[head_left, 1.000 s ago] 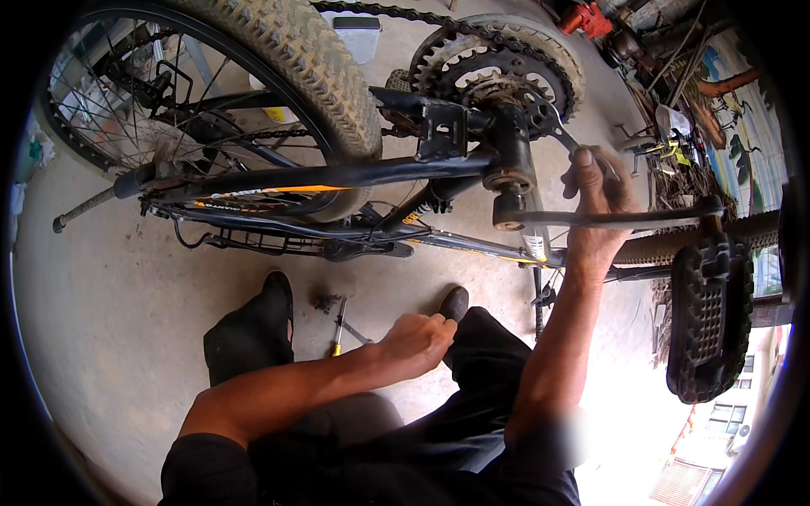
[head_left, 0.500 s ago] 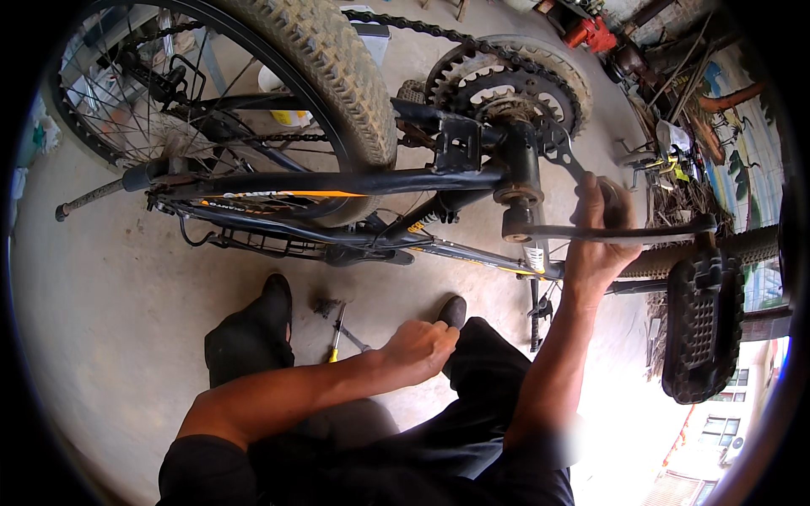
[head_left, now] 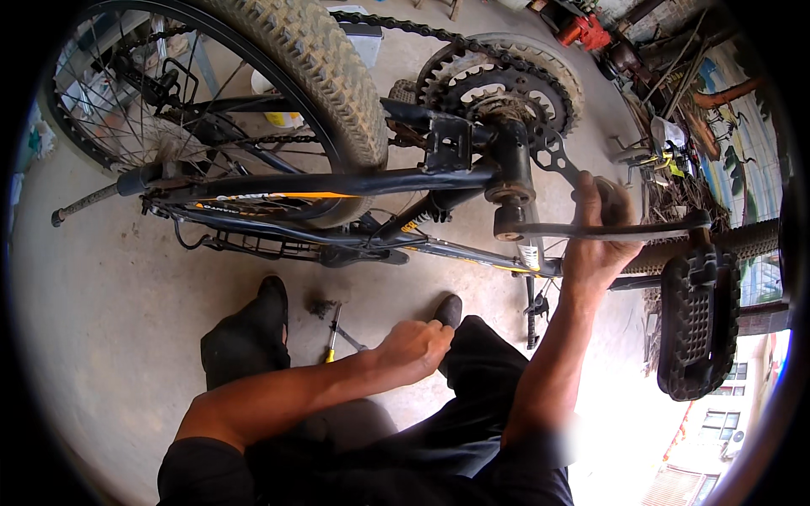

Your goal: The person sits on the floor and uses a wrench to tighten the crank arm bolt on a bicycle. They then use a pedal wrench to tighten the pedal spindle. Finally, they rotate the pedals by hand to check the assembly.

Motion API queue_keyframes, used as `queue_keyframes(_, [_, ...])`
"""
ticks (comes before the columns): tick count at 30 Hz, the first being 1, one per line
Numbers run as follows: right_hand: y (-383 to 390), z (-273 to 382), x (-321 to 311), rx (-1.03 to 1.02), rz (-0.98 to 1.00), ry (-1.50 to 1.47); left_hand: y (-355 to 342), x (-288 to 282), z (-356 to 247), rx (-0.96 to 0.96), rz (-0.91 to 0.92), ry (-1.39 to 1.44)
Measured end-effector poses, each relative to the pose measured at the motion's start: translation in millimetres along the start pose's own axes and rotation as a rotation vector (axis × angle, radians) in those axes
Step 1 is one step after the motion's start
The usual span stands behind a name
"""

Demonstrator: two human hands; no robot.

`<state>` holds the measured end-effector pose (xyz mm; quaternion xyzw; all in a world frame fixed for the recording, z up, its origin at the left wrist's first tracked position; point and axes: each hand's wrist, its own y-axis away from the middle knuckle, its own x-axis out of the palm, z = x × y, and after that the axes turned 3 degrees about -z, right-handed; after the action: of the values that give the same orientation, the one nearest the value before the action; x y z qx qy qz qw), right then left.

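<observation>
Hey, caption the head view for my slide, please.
Right hand gripping a flat, holed wrench near bicycle chainrings, left hand curled closed.

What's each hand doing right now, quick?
Left hand: closed in a fist; anything inside can't be told.
Right hand: closed, holding a flat dark wrench.

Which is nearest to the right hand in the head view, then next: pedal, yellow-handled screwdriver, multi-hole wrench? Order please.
From the right hand:
1. Multi-hole wrench: in its fingers, reaching up and left in the picture.
2. Pedal: to its right, lower in the picture.
3. Yellow-handled screwdriver: well to its left, down on the floor.
</observation>
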<state>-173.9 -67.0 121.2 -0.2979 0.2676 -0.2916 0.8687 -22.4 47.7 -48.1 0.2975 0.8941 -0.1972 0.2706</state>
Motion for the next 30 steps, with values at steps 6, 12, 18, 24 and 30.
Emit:
queue_keyframes(6, [-0.7, 7.6, 2.4, 0.008, 0.032, -0.062, 0.2, -7.7, -3.2, 0.001, 0.025, 0.016])
queue_keyframes(12, [-1.7, -4.8, -4.0, 0.036, 0.039, 0.012, 0.8, -3.8, -1.6, 0.028, -0.027, 0.009])
queue_keyframes(18, [-2.4, 0.1, -1.0, 0.027, 0.063, -0.045, 0.5, -1.6, -0.5, 0.049, -0.03, -0.002])
queue_keyframes(24, [-3.8, -6.4, -6.8, 0.108, 0.057, -0.072, 1.1, -4.2, -0.9, 0.024, -0.025, 0.001])
queue_keyframes(30, [-5.6, -3.4, -9.9, 0.113, 0.079, -0.016, 0.9, -2.3, -1.7, 0.038, -0.032, -0.019])
